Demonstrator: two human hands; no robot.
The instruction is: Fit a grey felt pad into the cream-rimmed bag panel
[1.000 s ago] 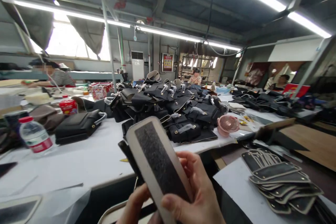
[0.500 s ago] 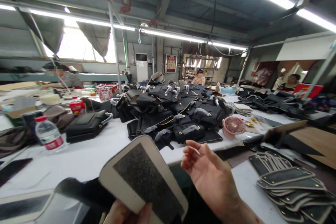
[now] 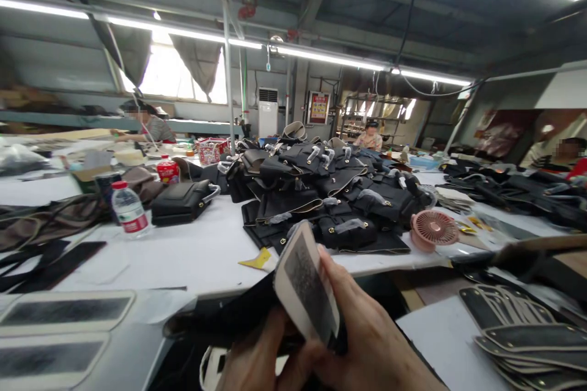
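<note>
A pale, round-cornered leather panel (image 3: 300, 256) with a dark rectangular patch stands tilted up in front of me. My right hand (image 3: 367, 324) is closed on its right edge, fingers behind and thumb low. Below, my left hand (image 3: 261, 357) is closed at the panel's lower end, its fingertips partly hidden. Black leather material (image 3: 220, 321) spreads left from under the panel, against my left hand; whether the two are joined I cannot tell. Two similar pale panels (image 3: 123, 311) with dark patches lie flat at lower left.
A heap of black bags (image 3: 312, 189) covers the table's middle. A pink fan (image 3: 433, 229) stands to its right, a water bottle (image 3: 129, 211) to its left. Black strips with pale edges (image 3: 527, 336) are stacked at lower right. People sit farther back.
My right hand, open and apart from the panel before, has come in and closed on its right edge. The panel is now turned more edge-on. My view has swung left.
</note>
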